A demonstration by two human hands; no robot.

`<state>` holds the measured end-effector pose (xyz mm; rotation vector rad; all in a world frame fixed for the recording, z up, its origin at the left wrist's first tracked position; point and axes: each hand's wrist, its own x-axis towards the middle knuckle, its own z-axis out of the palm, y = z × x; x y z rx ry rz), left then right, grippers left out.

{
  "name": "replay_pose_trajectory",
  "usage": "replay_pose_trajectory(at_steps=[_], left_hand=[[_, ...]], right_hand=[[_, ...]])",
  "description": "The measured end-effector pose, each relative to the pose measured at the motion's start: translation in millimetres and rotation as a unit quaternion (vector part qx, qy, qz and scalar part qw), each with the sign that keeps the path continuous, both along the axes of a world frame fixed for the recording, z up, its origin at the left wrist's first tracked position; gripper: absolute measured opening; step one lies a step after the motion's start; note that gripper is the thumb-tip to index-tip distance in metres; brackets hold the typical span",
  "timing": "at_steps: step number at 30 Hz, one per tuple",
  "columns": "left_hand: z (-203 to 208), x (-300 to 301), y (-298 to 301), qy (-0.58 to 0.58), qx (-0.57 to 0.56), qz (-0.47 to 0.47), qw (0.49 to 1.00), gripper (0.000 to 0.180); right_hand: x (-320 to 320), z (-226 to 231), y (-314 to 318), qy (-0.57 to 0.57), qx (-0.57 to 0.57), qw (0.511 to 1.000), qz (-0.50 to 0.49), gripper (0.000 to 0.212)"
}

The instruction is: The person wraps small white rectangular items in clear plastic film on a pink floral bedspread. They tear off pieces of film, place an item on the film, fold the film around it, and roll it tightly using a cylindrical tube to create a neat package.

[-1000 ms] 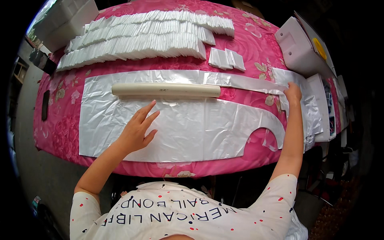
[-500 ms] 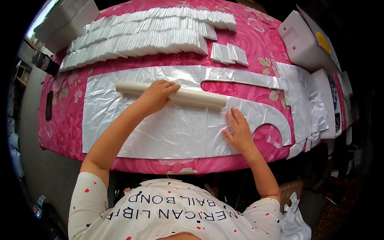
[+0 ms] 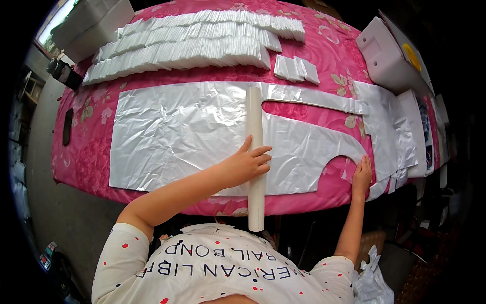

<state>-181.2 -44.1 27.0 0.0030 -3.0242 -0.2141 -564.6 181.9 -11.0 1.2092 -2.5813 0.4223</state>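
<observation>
A thin, shiny white plastic sheet with rounded cut-outs, shaped like a disposable apron (image 3: pixel 182 137), lies flat on the table. Across its middle rests a cream plastic pipe (image 3: pixel 256 202), pointing toward me, its near end jutting past the table edge. My left hand (image 3: pixel 248 163) grips the pipe from above, fingers wrapped over it. At the sheet's curved tip on the right, my right hand (image 3: pixel 361 176) has its fingers pressed together on the plastic edge; the thumb side is partly hidden.
Long rows of folded white plastic packets (image 3: pixel 182 53) stand at the back, with a few separate packets (image 3: pixel 296 69) beside them. More plastic sheets (image 3: pixel 382 129) lie at right, near a white foam box (image 3: pixel 379 53). A dark bar-shaped object (image 3: pixel 67 126) sits far left on the pink floral tablecloth (image 3: pixel 86 162).
The pipe has swung from lying lengthwise to crosswise, my left hand moving right and nearer with it. My right hand has slid right, from the sheet's middle to its curved tip.
</observation>
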Motion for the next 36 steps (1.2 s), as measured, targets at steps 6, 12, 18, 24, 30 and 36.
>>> replay_pose_trajectory(at_steps=[6,12,18,24,30,36], left_hand=[[6,2,-3,-0.040,0.043,0.000,0.998,0.027],[12,14,2,0.004,0.112,0.019,0.994,0.051],[8,24,1,0.017,0.185,0.043,0.982,0.053],[7,20,4,0.035,0.172,0.035,0.984,0.057],[6,20,3,0.034,0.165,0.034,0.985,0.058],[11,18,10,0.085,0.221,0.052,0.970,0.052]], right_hand=[[35,19,-20,-0.030,-0.064,0.997,-0.032,0.023],[62,26,-56,-0.044,-0.107,0.993,-0.008,0.030],[6,-15,-19,0.014,-0.055,0.997,-0.059,0.039],[-9,-16,4,0.074,-0.048,0.993,-0.079,0.030],[24,12,-9,0.143,-0.107,0.979,-0.098,0.012],[94,54,-43,-0.126,-0.258,0.957,-0.029,0.010]])
